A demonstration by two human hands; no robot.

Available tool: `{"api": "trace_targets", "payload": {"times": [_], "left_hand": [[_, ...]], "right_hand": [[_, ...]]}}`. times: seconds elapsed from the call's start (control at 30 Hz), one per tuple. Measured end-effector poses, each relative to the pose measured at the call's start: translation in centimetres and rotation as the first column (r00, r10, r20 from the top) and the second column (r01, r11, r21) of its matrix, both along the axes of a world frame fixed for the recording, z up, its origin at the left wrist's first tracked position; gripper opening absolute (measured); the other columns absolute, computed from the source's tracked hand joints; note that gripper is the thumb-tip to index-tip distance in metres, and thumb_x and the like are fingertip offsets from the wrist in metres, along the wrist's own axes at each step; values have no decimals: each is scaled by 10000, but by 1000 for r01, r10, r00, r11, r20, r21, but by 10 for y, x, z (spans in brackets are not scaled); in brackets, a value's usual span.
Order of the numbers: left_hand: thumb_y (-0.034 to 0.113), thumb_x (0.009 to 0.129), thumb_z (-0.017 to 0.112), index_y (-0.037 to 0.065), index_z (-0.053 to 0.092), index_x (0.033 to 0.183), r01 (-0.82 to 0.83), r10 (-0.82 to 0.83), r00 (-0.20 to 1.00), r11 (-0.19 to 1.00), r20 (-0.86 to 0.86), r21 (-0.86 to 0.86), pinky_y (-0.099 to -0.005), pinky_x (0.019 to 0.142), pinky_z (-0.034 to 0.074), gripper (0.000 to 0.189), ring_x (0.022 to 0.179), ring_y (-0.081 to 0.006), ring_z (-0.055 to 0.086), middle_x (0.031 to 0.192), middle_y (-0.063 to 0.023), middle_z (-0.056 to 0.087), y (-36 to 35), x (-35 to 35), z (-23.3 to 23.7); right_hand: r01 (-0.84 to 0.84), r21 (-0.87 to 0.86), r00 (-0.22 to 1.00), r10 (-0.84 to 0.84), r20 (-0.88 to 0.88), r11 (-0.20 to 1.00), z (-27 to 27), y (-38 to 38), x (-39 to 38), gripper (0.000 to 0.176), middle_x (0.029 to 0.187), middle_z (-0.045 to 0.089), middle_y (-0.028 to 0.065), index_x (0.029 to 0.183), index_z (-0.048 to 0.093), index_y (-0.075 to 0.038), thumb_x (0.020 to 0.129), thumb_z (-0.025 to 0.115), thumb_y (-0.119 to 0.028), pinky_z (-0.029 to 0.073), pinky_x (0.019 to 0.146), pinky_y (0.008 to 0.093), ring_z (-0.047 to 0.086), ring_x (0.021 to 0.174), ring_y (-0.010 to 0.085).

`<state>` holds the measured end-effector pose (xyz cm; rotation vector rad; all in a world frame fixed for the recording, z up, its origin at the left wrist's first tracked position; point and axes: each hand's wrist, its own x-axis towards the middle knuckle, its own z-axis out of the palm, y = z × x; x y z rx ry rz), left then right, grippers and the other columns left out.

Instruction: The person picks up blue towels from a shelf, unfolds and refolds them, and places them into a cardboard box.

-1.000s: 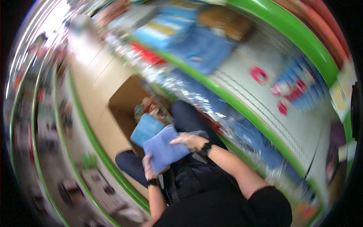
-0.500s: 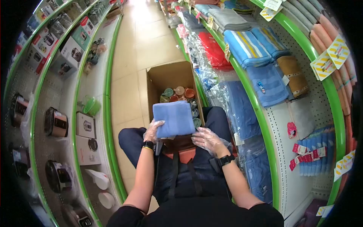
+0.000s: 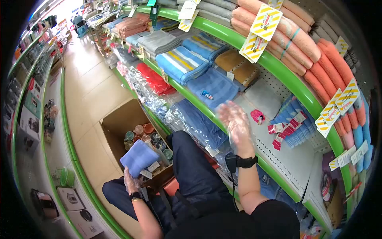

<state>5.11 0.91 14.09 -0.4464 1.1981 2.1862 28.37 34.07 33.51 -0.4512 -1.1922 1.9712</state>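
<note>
My left hand (image 3: 129,180), in a clear plastic glove, is closed on the lower left edge of a folded blue towel (image 3: 139,157), with white tags hanging from the towel's lower side. This towel is over a cardboard box (image 3: 111,125) that has several glass jars (image 3: 138,130) in it. My right hand (image 3: 238,126), also gloved, is raised at the shelf edge with its fingers stretched out and a little blurred. It is open and holds nothing visible. Just beyond its fingertips lies a folded blue towel with a badge (image 3: 213,88) on the shelf.
Striped towels (image 3: 183,61) and a brown towel (image 3: 237,67) lie on the right shelf. Small blue towels with red tags (image 3: 292,119) are farther right. Bagged blue cloth (image 3: 201,119) fills the shelf below. Boxed appliances (image 3: 71,198) line the left shelf.
My view has turned right toward the towel shelf. My right hand has left the held towel and moved up to the shelf. My left hand still holds the towel, now tilted.
</note>
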Motion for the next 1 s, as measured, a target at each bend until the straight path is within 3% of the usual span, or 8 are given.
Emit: {"api": "trace_targets", "payload": {"times": [0.07, 0.17, 0.33, 0.53, 0.67, 0.87, 0.93, 1.0], "left_hand": [[372, 782, 641, 58, 400, 1205, 17, -26, 990, 998, 141, 66, -473, 778, 470, 580, 1011, -304, 505, 1155, -134, 477, -2, 0, -5], [223, 832, 598, 31, 374, 1199, 87, -116, 979, 981, 169, 173, -512, 794, 469, 471, 996, -364, 514, 1149, -175, 463, 3, -2, -26], [150, 802, 619, 13, 446, 1107, 97, -99, 987, 995, 123, 25, -471, 782, 482, 376, 939, -336, 546, 1095, -137, 504, -1, -15, -60], [134, 795, 613, 7, 457, 1088, 68, -75, 993, 995, 91, 77, -450, 769, 488, 355, 928, -312, 549, 1057, -127, 513, -1, -13, -55], [118, 792, 601, 25, 454, 1087, 97, -95, 993, 995, 70, -35, -436, 730, 503, 343, 907, -293, 552, 1056, -111, 508, -2, -10, -47], [142, 758, 650, -36, 415, 1145, 163, -289, 935, 865, -206, -475, -353, 615, 523, 486, 819, -235, 569, 1012, -148, 524, -3, -9, -33], [139, 764, 645, -37, 419, 1143, 146, -285, 936, 847, -205, -511, -342, 625, 514, 475, 817, -226, 565, 999, -138, 530, -3, -11, -30], [137, 770, 641, -39, 423, 1140, 126, -277, 940, 825, -200, -551, -332, 636, 506, 464, 815, -218, 561, 986, -128, 535, -3, -10, -27]], "right_hand": [[223, -287, 950, -273, -149, 932, -25, 30, 9, 360, 1178, 484, 186, 1210, 419, -39, 869, 506, -116, 427, 921, 412, 498, 1087, 285], [222, -464, 966, -259, -17, 857, -32, 59, 13, 483, 1287, 359, 222, 1274, 329, -41, 857, 524, -188, 343, 983, 453, 366, 1209, 320], [-71, -608, 970, -88, -228, 791, -41, 87, -3, 633, 1302, 292, 214, 1308, 181, 34, 841, 505, -243, 206, 1039, 471, 294, 1223, 320], [-10, -728, 969, -173, -176, 686, -47, 116, -10, 437, 1102, 466, 137, 1147, 405, -10, 811, 580, -227, 408, 824, 376, 473, 977, 261], [-83, -672, 982, -56, -182, 735, -36, 118, -17, 329, 966, 521, 81, 1024, 490, -41, 800, 624, -240, 423, 705, 323, 503, 832, 230], [-120, -409, 985, 56, -165, 905, -14, 108, -56, 355, 1054, 574, 86, 1089, 516, -33, 801, 636, -202, 426, 886, 372, 532, 1002, 225], [131, -294, 989, -144, -26, 947, -30, 117, -66, 356, 1081, 588, 98, 1110, 536, -10, 783, 633, -113, 452, 902, 401, 561, 1005, 233], [98, -340, 994, -109, -12, 935, -31, 111, -68, 317, 1048, 599, 92, 1071, 556, -12, 774, 633, -91, 463, 887, 396, 576, 968, 229]]}}
